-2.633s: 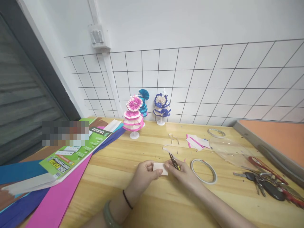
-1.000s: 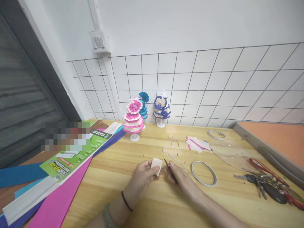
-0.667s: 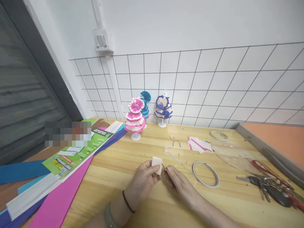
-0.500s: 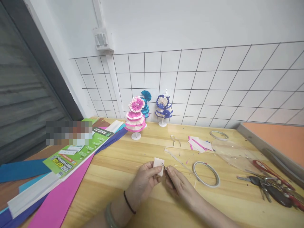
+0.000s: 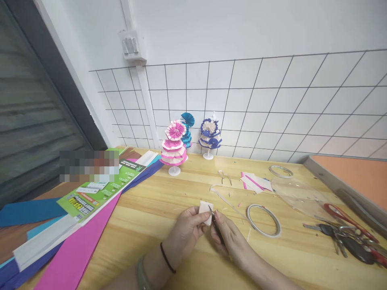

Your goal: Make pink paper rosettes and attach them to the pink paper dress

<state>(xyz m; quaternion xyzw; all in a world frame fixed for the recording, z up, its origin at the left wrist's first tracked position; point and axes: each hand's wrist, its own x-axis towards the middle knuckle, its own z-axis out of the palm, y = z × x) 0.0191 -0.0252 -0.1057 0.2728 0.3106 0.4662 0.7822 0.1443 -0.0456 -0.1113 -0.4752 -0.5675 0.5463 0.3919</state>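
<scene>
My left hand [image 5: 190, 225] pinches a small, pale, flat piece of folded paper [image 5: 204, 207] between thumb and fingers. Closed around a slim dark pointed tool [image 5: 218, 231], my right hand [image 5: 231, 233] is just to the right. The tool's tip lies over the right part of the paper; whether it touches is too small to tell, and so is its exact kind. Both hands are low over the wooden table [image 5: 145, 225]. Right of them lies a roll of narrow white tape [image 5: 248, 219], with a loose strip trailing to its upper left.
Pink-white [image 5: 173, 149], teal [image 5: 188, 121] and blue-white [image 5: 209, 135] pleated paper decorations stand at the back. Coloured crepe paper [image 5: 81, 245] and a green printed packet [image 5: 90, 201] lie left. Paper scraps [image 5: 255, 182], another tape roll [image 5: 281, 171], red-handled scissors [image 5: 335, 211] and keys [image 5: 341, 237] lie right.
The tool's tip has shifted across the paper, and more of its dark body shows beside my right hand. Both hands keep their grips. The whole view has shifted slightly.
</scene>
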